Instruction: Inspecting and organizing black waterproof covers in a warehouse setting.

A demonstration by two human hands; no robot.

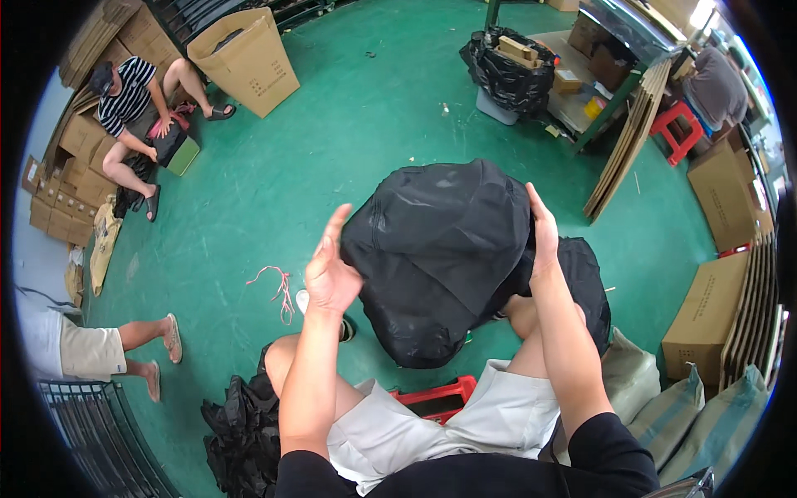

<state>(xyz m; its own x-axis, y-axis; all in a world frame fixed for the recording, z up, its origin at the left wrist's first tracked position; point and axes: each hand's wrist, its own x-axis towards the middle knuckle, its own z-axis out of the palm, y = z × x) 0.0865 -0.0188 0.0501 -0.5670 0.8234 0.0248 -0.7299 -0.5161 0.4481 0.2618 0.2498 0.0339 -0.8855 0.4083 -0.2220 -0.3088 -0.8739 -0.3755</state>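
Green floor (365, 100) is stretching out beneath a bulky black cloth (436, 241) that is lying between the left grip (330, 280), standing unclenched just beside its left edge, and the nearer right grip (544, 235), apparently resting unclenched against its right edge.

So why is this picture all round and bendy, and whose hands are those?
There's no robot here, just a person with two bare hands. The camera sits on the person's head and looks down; its very wide lens bends straight things near the rim. The left hand and right hand have their fingers spread or straight, one on each side of a big black fabric thing. I can't tell how firmly they touch it. Below is a green floor, with pink string lying on it. Farther off stands an open cardboard box.
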